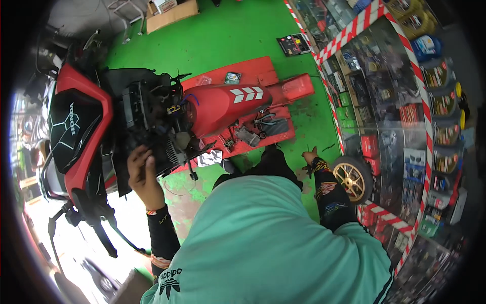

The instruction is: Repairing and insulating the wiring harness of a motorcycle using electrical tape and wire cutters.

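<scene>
A red and black motorcycle (76, 121) stands at the left, with its inner parts (144, 114) and a finned metal engine part (174, 152) exposed. My left hand (143, 175) is at the near side of the exposed parts, beside a black panel. Its fingers are loosely bent and apart, and nothing shows in them. On the right, away from the motorcycle, my right hand (310, 158) hangs low beside my leg. Its fingers curl around a small dark thing (308, 172) that I cannot make out. A red body panel (228, 104) with white chevrons extends right from the exposed parts.
Pliers (266, 119) and loose metal parts (248, 136) lie on a red platform (255, 66) over a green floor. A gold-spoked wheel (351, 180) stands by a glass display case (374, 101) edged in red-white tape. Bottles (439, 104) line the far right.
</scene>
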